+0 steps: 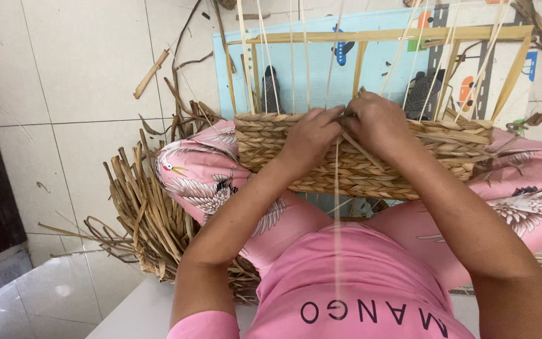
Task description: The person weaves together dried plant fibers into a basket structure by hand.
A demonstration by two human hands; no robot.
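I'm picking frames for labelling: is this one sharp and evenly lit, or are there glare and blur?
Head view: soft, even light with faint shadows; mild glare on the glossy pale floor tiles; both hands and the half-woven straw basket are sharp; the thin pale strand near the camera blurs; wide-angle bending at the edges.

Both hands (pixel 308 135) (pixel 374 122) sit tight at the woven basket (pixel 359 160) rim — thin upright stakes (pixel 293 63) fence it closely, narrow gaps only. Wooden frame (pixel 390 34) bars the far side. Dried fibre pile (pixel 152 213) clogs the left; tiled floor (pixel 76 69) beyond is open.
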